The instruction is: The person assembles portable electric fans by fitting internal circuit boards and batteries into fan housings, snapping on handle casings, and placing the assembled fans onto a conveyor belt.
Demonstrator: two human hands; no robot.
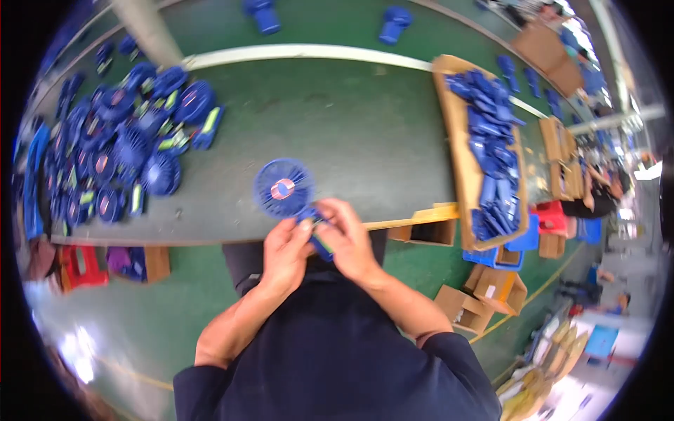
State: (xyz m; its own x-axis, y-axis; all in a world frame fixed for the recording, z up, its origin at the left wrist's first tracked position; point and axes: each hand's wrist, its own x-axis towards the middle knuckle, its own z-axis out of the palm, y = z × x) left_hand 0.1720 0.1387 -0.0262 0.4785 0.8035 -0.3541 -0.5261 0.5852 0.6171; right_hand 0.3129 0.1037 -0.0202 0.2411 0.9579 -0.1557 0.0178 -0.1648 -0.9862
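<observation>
A blue handheld fan (295,175) is held at the table's near edge, its round grille over the tabletop and its handle pointing back toward me. A copper-coloured disc shows at the grille's centre. My left hand (284,256) closes on the handle from the left, thumb near its upper end. From the right, my right hand (349,244) grips the same handle, with fingers and thumb around its upper part. A green strip shows on the handle between the hands. Fingers hide the rest, and a small part in them is too blurred to name.
At the left lies a heap of blue fans (130,144), several with green parts showing. A cardboard tray (469,210) of blue plastic parts stands at the right. Beyond a white rail (302,51), more fans rest on a green surface. Cartons (463,309) sit on the floor.
</observation>
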